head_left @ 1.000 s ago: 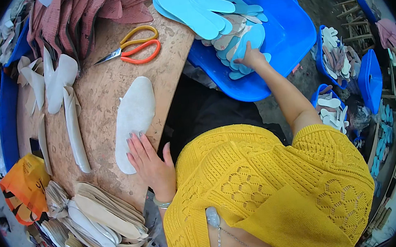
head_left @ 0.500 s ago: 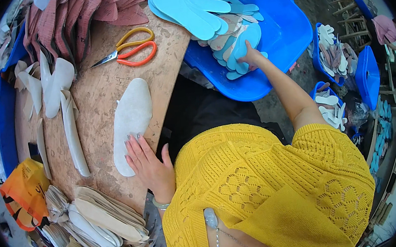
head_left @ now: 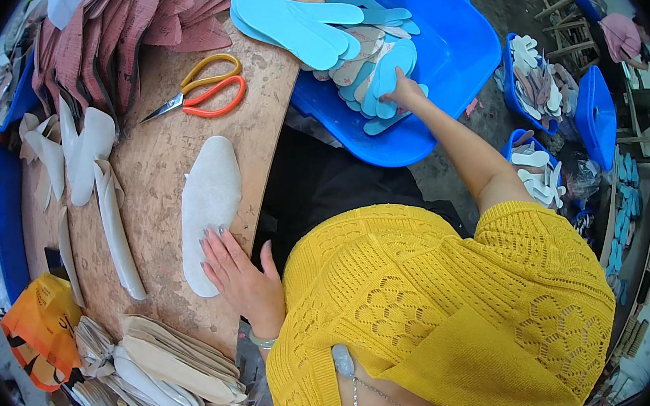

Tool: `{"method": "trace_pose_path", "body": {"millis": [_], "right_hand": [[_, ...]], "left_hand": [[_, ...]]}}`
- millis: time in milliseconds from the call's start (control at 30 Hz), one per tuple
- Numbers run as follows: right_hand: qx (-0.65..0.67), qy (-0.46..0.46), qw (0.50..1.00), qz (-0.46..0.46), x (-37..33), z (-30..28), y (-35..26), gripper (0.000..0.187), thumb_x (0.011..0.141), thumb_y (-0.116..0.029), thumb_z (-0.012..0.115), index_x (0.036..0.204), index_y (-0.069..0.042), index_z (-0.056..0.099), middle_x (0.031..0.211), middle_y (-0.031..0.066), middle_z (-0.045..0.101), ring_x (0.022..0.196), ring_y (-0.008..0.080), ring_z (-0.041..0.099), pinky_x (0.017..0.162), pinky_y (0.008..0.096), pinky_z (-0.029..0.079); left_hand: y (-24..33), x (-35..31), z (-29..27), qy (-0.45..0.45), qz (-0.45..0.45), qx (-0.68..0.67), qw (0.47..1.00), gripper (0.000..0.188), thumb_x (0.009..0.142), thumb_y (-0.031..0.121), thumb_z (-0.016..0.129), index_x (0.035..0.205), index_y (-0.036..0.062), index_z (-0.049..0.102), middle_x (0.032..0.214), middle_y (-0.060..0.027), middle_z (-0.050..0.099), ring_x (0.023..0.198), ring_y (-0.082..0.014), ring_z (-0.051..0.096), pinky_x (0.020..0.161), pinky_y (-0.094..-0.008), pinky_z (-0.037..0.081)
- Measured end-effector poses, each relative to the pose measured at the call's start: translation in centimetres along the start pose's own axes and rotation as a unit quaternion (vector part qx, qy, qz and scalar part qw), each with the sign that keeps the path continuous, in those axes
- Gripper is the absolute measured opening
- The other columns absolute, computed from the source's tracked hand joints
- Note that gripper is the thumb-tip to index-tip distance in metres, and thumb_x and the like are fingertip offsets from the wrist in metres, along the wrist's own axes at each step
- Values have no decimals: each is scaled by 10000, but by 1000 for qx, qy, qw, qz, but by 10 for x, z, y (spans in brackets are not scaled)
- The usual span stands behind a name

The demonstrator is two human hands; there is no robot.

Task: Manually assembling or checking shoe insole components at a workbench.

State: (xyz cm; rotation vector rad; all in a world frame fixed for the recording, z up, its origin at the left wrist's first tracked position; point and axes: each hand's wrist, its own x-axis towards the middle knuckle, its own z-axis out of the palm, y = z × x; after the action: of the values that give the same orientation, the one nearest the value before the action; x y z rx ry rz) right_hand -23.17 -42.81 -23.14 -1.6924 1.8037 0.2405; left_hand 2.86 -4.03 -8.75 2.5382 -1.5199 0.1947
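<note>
My left hand (head_left: 245, 279) lies flat, fingers stretched out, on the lower part of a white insole piece (head_left: 213, 182) at the edge of the wooden table. Over the blue plastic tub (head_left: 447, 50), my right hand (head_left: 407, 93) is closed on the edge of a light blue insole (head_left: 392, 67). That insole sits on top of a loose heap of blue and pale patterned insoles in the tub. More light blue insoles (head_left: 288, 20) lie fanned over the table corner and the tub's rim.
Scissors (head_left: 205, 93) with orange and yellow handles lie on the table (head_left: 156, 153). Reddish sheets (head_left: 118, 43) are stacked at the far left, beside curled white offcuts (head_left: 89, 151). An orange bag (head_left: 44, 328) and stacked beige insoles (head_left: 172, 359) are near left. Filled tubs (head_left: 537, 85) stand right.
The whole view has shifted slightly, with the table things sitting a little lower and further left. My left hand stays on the white piece; my right hand stays at the blue insole.
</note>
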Motion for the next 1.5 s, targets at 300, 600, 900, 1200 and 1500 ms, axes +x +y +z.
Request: {"method": "trace_pose_path", "body": {"millis": [300,600,900,1200,1500], "right_hand": [[420,203,881,-74,44,-6,33,922,732,-48,741,1493,-55,219,1131,164,645,906,213,655,690,321,543],[490,115,765,-403,-47,-128,-107,486,921,-107,585,1382,-13,466,1181,102,636,988,150,631,817,277,515],[144,248,926,-245,103,-104,-13,596,805,-305,732,1284,8,566,1128,145,675,1010,255,662,879,356,511],[26,114,992,-42,156,-56,49,736,652,-381,851,1225,14,609,1196,182,645,1083,285,630,898,398,496],[247,87,965,7,176,-45,70,130,813,-153,703,860,-39,664,825,93,648,726,233,634,587,458,541]], "left_hand": [[2,3,0,-3,0,1,1000,709,871,302,674,1449,42,356,1504,-169,362,1396,-345,335,1128,-486,274],[3,3,-1,5,3,16,1000,703,869,315,674,1434,32,367,1494,-185,366,1380,-363,351,1105,-497,303],[4,4,-3,1,1,-8,1000,719,857,276,690,1450,49,352,1504,-165,362,1399,-345,329,1131,-489,269],[3,1,-1,0,-5,17,1000,706,861,291,687,1437,37,368,1496,-174,369,1387,-352,347,1119,-488,288],[5,3,0,-8,-7,28,1000,707,879,306,657,1456,42,346,1512,-160,355,1403,-347,322,1136,-465,270]]}}
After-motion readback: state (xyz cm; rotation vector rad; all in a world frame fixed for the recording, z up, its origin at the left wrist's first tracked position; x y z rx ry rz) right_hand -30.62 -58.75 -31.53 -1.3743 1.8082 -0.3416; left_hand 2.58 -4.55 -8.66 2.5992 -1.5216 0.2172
